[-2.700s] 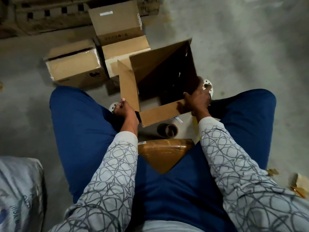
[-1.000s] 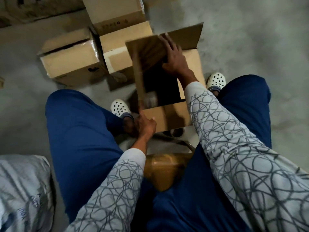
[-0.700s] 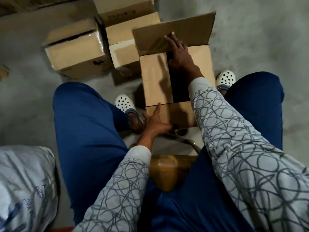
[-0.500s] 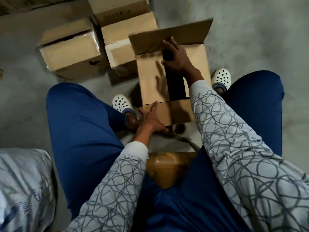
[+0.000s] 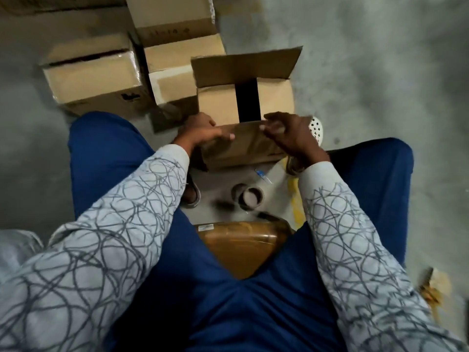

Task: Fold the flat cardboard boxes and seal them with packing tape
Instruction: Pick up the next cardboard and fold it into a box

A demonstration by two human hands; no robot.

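Note:
A brown cardboard box (image 5: 218, 105) stands on the floor between my feet. Its two side flaps are folded in with a dark gap (image 5: 248, 100) between them. The far flap (image 5: 243, 67) stands up. The near flap (image 5: 243, 146) tilts up toward me. My left hand (image 5: 203, 132) grips its left corner, thumb along the front. My right hand (image 5: 291, 135) curls its fingers over the flap's top edge on the right. A roll of packing tape (image 5: 250, 198) lies on the floor just below the box, touched by neither hand.
Several folded boxes (image 5: 94, 77) sit at the back left, touching the open box's left side. A brown wrapped package (image 5: 241, 247) lies between my thighs. A grey sack (image 5: 17, 247) is at the lower left; cardboard scraps (image 5: 434, 288) at the lower right.
My right hand has come off the side flaps back to the near flap. My left hand has moved up onto that flap's left corner. The side flaps now lie folded in.

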